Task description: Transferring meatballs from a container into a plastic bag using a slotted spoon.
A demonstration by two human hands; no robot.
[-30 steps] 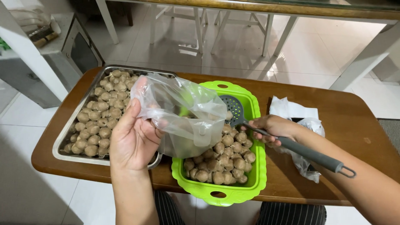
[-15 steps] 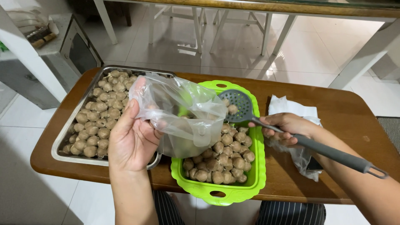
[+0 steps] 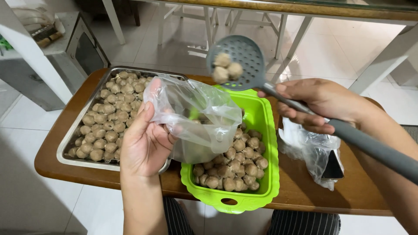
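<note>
My left hand [image 3: 143,139] grips the rim of a clear plastic bag [image 3: 198,117] and holds it open above a green basket [image 3: 265,130] of brown meatballs [image 3: 237,167]. My right hand [image 3: 320,104] holds the grey handle of a slotted ladle [image 3: 237,58], raised above the bag. Three meatballs [image 3: 226,69] lie on the ladle's head. A steel tray [image 3: 74,139] full of the same meatballs sits to the left of the basket, under my left wrist.
Everything rests on a low brown wooden table [image 3: 305,196]. A crumpled heap of clear plastic bags [image 3: 311,150] lies to the right of the basket. White table legs and a tiled floor lie beyond; a grey cabinet [image 3: 82,48] stands at the far left.
My right hand has lifted the ladle out of the green basket to above the bag, now with meatballs on it. My left hand and the bag have stayed in place.
</note>
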